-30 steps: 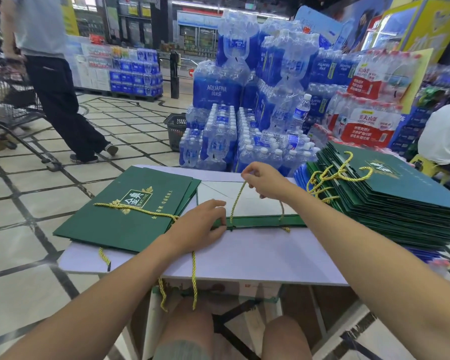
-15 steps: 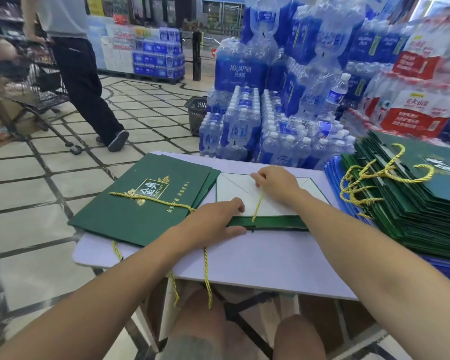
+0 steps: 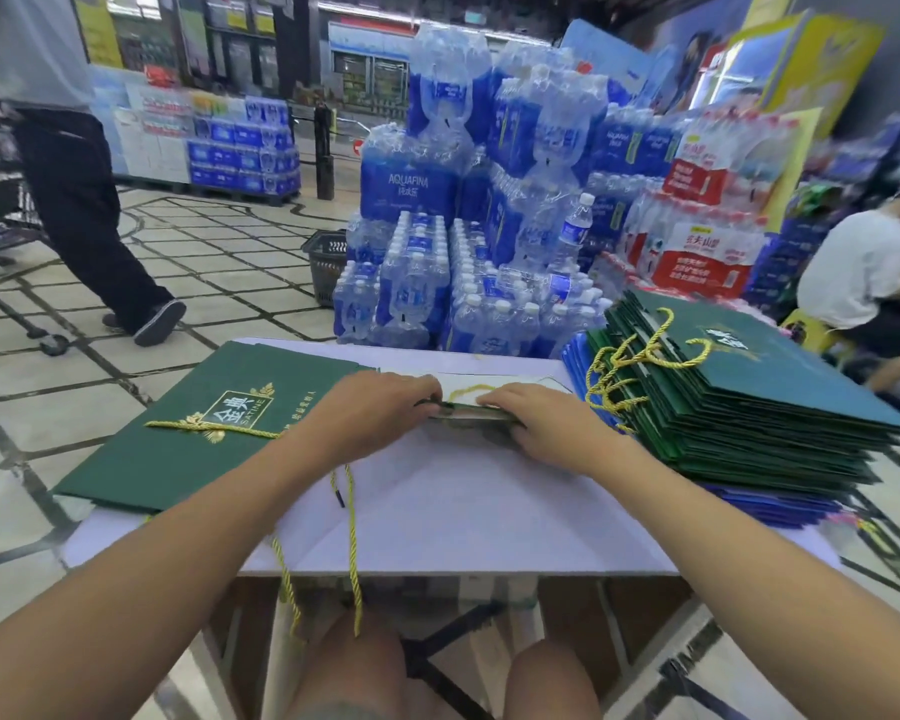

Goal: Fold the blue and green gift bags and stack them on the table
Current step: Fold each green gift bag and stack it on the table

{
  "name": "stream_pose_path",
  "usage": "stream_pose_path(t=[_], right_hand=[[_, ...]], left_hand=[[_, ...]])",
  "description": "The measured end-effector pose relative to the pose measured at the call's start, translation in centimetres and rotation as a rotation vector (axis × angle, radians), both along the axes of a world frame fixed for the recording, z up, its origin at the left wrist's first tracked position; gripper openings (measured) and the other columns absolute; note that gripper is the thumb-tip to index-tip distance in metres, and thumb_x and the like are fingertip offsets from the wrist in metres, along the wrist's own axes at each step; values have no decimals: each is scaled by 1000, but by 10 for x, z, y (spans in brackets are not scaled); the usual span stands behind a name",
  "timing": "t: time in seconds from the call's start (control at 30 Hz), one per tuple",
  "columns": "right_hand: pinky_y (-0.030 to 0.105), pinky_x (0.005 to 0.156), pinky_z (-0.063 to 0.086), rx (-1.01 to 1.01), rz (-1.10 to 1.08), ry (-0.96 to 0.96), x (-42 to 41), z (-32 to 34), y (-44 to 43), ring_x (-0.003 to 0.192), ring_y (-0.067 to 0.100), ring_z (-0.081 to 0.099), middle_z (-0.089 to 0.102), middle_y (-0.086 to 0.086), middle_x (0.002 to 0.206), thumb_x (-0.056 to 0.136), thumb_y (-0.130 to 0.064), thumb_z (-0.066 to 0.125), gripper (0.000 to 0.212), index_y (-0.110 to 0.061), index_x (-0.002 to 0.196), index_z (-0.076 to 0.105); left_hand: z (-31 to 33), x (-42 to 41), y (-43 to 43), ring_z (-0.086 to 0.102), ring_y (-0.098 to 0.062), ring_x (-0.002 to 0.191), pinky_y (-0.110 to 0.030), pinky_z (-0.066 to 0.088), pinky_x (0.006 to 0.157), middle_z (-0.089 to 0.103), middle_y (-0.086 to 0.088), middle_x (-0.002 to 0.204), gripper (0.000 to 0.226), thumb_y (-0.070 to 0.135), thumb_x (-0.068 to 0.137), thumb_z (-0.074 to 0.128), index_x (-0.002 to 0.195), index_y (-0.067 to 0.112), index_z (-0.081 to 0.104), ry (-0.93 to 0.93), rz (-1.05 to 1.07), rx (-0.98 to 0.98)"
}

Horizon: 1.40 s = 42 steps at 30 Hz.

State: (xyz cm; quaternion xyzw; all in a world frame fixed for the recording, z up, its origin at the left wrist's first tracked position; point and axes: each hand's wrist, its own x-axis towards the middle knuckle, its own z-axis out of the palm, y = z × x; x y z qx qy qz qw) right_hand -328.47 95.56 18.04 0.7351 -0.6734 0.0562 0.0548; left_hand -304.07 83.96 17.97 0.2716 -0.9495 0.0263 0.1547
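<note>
I have the green gift bag (image 3: 461, 409) lying flat at the middle of the table (image 3: 463, 511), and both my hands are closed on its folded green edge. My left hand (image 3: 380, 407) curls its fingers over the left end of that edge, and my right hand (image 3: 536, 418) pinches the right end, fingers laid on top and thumb tucked below, though the picture is smeared just there. Between my hands the bag's yellow handle cord (image 3: 471, 392) loops up against the pale inner panel, which runs toward the table's far edge. On the table's left end lie the folded green bags (image 3: 178, 449), logo side up, with one corner reaching past the table's near-left corner. On the table's right end sits the tall stack of green bags (image 3: 780, 387), its gold handles bunched on the side facing the table's middle, and the blue bags (image 3: 770, 504) lie at the bottom of that stack. A loose cord (image 3: 353, 553) hangs over the table's near edge, above my knees. Beyond the table's far edge stand shrink-wrapped packs of water bottles (image 3: 427, 283), with a dark shopping basket (image 3: 328, 262) on the floor just beside them. Farther off, beyond the table's far-left corner, a shopper (image 3: 68, 189) in dark trousers is on the tiled floor, and past the table's right end a seated person (image 3: 853, 272) in white is bent forward.
</note>
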Motion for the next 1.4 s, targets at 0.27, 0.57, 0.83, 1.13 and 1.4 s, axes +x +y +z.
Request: stream_pose_path(t=[0.27, 0.57, 0.83, 1.13, 1.4], right_hand=[[43, 80, 52, -426, -178, -326, 21, 98, 9, 99, 29, 62, 67, 3, 112, 100, -14, 52, 34, -22, 133, 52], [46, 90, 58, -150, -553, -1111, 17, 43, 10, 106, 29, 68, 64, 8, 123, 98, -11, 58, 44, -13, 141, 46], [50, 126, 11, 25, -362, -278, 39, -44, 35, 157, 27, 8, 13, 5, 170, 101, -67, 33, 67, -35, 160, 26], [52, 126, 2, 123, -345, -73, 47, -65, 38, 158, 23, 3, 10, -8, 171, 94, -78, 19, 75, -43, 161, 11], [61, 123, 7, 88, -361, -132, 46, -71, 39, 157, 19, 4, 11, -14, 170, 91, -80, 19, 74, -48, 158, 14]], left_hand=[[83, -1, -15, 40, -26, 146, -38, 33, 120, 40, -6, 160, 56, 35, 103, 57, 153, 14, 42, 726, -68, -339], [16, -24, 6, 27, -23, 154, -53, 25, 124, 32, 1, 166, 53, 47, 105, 47, 156, 34, 37, 43, -24, -21], [-34, -56, 2, 14, -21, 158, -57, 14, 126, 22, 4, 170, 51, 48, 110, 31, 160, 38, 28, -86, -16, 170], [-60, -85, -17, 3, -21, 159, -59, -1, 126, 8, 6, 173, 53, 58, 108, 11, 160, 51, 14, -213, 80, 295], [-65, -81, -7, -5, -36, 158, -55, -5, 125, 4, -13, 172, 70, 67, 103, 13, 164, 34, 13, -122, 343, 241]])
